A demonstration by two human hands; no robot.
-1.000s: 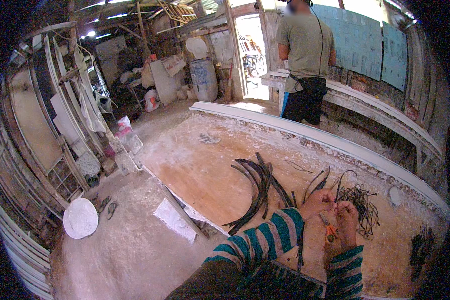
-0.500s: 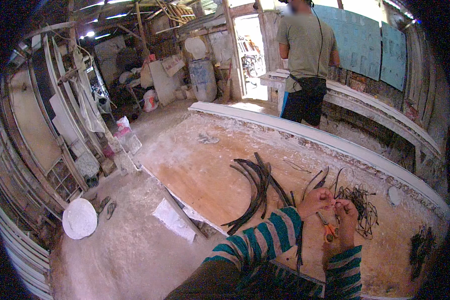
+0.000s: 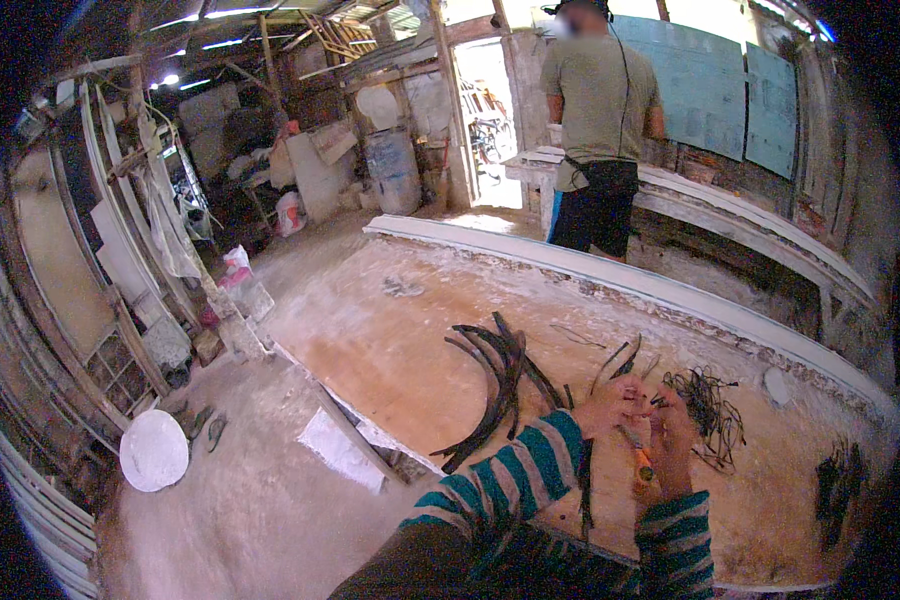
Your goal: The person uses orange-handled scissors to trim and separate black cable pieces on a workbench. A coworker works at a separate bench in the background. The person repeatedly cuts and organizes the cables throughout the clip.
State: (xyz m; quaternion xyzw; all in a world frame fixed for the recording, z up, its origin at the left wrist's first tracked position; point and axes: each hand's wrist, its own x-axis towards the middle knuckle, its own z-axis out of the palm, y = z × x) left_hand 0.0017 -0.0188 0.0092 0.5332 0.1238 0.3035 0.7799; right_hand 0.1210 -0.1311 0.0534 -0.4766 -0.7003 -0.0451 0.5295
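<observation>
My left hand [image 3: 613, 404] and my right hand [image 3: 674, 432] meet over the brown worktable [image 3: 370, 335], fingertips pinched close together. Whatever lies between their fingers is too small to make out. Partly covered by my right hand, a pair of scissors [image 3: 643, 466] with orange handles rests on the board. Short thin black strips [image 3: 625, 357] stick out just beyond my fingers. To the left sits a curved bundle of thick black strips [image 3: 500, 385]. A tangle of thin black strands [image 3: 708, 408] lies right of my right hand.
A long white moulding [image 3: 550, 255] runs along the table's far edge. Another dark bundle [image 3: 838, 490] lies at the right end. Beyond the table, a person [image 3: 600, 110] stands by a white bench [image 3: 750, 215]. A white round lid or bucket [image 3: 155, 450] stands on the floor at left.
The view has shifted slightly. My hands remain together, with the fingers bent a little differently, and my right hand now covers more of the scissors. The person beyond has turned slightly.
</observation>
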